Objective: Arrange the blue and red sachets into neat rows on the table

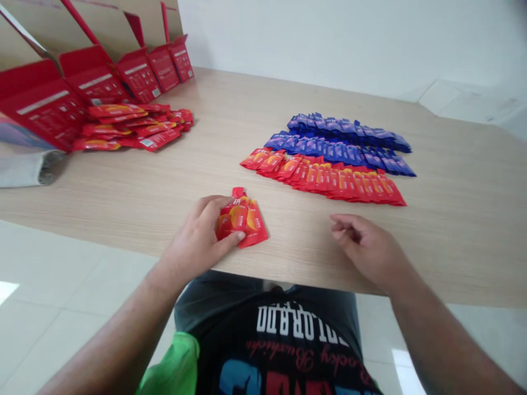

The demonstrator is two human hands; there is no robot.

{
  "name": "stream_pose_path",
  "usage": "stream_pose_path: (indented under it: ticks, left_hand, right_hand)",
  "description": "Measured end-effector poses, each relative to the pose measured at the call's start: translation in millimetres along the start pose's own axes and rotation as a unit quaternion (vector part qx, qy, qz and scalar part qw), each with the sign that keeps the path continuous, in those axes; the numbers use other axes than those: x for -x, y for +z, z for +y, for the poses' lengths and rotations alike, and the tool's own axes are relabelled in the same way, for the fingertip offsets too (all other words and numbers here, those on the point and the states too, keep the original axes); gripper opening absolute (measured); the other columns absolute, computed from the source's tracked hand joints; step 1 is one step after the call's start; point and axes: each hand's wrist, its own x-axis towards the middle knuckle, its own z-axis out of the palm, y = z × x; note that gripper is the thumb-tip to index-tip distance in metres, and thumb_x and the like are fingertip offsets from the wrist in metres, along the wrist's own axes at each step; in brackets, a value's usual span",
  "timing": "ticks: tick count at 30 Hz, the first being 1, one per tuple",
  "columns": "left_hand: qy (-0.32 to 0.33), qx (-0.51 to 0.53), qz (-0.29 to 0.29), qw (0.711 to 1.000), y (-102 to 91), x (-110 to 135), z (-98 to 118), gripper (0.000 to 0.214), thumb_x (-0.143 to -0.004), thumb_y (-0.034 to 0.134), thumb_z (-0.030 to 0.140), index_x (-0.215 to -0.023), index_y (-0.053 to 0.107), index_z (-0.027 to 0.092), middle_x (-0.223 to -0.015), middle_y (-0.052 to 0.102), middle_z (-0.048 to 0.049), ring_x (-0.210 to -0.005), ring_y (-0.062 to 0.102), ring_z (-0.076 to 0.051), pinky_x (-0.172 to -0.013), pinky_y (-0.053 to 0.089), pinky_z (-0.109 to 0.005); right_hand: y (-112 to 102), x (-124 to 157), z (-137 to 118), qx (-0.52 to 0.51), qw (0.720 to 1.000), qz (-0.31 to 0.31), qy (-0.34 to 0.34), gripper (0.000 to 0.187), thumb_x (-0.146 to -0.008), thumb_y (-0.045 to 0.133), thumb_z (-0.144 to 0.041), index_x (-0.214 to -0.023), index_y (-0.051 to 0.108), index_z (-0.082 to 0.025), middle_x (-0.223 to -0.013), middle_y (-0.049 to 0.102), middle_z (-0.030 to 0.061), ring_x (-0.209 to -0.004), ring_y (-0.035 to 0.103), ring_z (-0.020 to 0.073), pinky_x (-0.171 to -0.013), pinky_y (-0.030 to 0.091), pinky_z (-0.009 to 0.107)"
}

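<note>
My left hand (197,238) is closed around a small bunch of red and orange sachets (242,219) lying on the wooden table (230,120) near its front edge. My right hand (366,247) rests on the table to the right, fingers loosely curled, with nothing in it. Beyond it lies a fanned row of red sachets (329,175). Behind that row lie two rows of blue sachets (341,140).
A loose pile of red sachets (132,126) lies at the back left, in front of several open red cartons (94,77) standing in a line. A grey folded thing (28,167) sits at the left edge. A white wall rises behind the table.
</note>
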Motion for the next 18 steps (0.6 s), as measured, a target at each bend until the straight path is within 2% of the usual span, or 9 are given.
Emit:
stream_pose_path:
  ticks: [3,7,10,12,14,16,18]
  left_hand:
    - [0.039,-0.036,-0.040,0.998,2.1,5,4,0.086,-0.090,0.081,0.061,-0.162,0.048,0.027,-0.161,0.053,-0.0187,-0.148,0.054,-0.042,-0.122,0.048,-0.063]
    - [0.062,-0.082,-0.035,0.994,9.8,7,10,0.080,-0.096,0.075,0.060,-0.164,0.048,0.027,-0.159,0.055,-0.0215,-0.142,0.056,-0.045,-0.118,0.049,-0.067]
    - [0.061,-0.096,-0.028,0.993,12.6,7,11,0.077,-0.100,0.069,0.059,-0.164,0.049,0.022,-0.159,0.056,-0.0232,-0.141,0.056,-0.045,-0.118,0.050,-0.066]
    - [0.063,-0.103,-0.028,0.992,12.8,7,10,0.079,-0.100,0.068,0.062,-0.164,0.049,0.019,-0.159,0.056,-0.0236,-0.141,0.056,-0.045,-0.118,0.050,-0.066]
    - [0.062,-0.111,-0.029,0.991,12.4,8,8,0.080,-0.099,0.069,0.063,-0.163,0.049,0.019,-0.159,0.056,-0.0226,-0.141,0.056,-0.045,-0.118,0.050,-0.064]
    - [0.065,-0.116,-0.029,0.991,12.0,9,5,0.081,-0.098,0.071,0.063,-0.163,0.050,0.020,-0.159,0.057,-0.0211,-0.141,0.056,-0.044,-0.120,0.050,-0.063]
    - [0.070,-0.121,-0.028,0.990,11.8,9,3,0.080,-0.098,0.072,0.062,-0.163,0.050,0.022,-0.160,0.056,-0.0199,-0.142,0.056,-0.043,-0.121,0.049,-0.061]
  right_hand:
    - [47,-8,-44,-0.075,0.991,-0.107,-0.014,0.043,-0.097,0.073,-0.041,-0.139,0.070,-0.043,-0.119,0.078,0.0013,-0.093,0.075,0.0278,-0.089,0.061,0.049]
    - [87,-38,-85,-0.131,0.975,-0.180,-0.018,0.047,-0.100,0.072,-0.031,-0.147,0.068,-0.033,-0.115,0.080,0.0039,-0.095,0.076,0.0273,-0.090,0.060,0.046]
    - [107,-55,-103,-0.177,0.958,-0.224,0.010,0.057,-0.103,0.069,-0.024,-0.159,0.060,-0.026,-0.104,0.080,0.0037,-0.079,0.074,0.0230,-0.079,0.059,0.041]
    - [116,-61,-111,-0.185,0.958,-0.221,0.014,0.064,-0.103,0.070,-0.020,-0.164,0.054,-0.024,-0.094,0.077,0.0007,-0.071,0.070,0.0195,-0.074,0.057,0.036]
    - [121,-62,-116,-0.148,0.970,-0.194,-0.003,0.066,-0.101,0.071,-0.014,-0.165,0.053,-0.020,-0.087,0.075,-0.0010,-0.071,0.068,0.0177,-0.072,0.054,0.033]
    - [117,-60,-119,-0.094,0.982,-0.163,-0.020,0.065,-0.099,0.070,-0.009,-0.162,0.056,-0.014,-0.087,0.075,0.0000,-0.073,0.067,0.0170,-0.073,0.051,0.031]
    - [103,-53,-115,-0.058,0.988,-0.139,-0.031,0.065,-0.098,0.069,-0.006,-0.162,0.056,-0.012,-0.090,0.075,0.0010,-0.076,0.067,0.0166,-0.074,0.051,0.030]
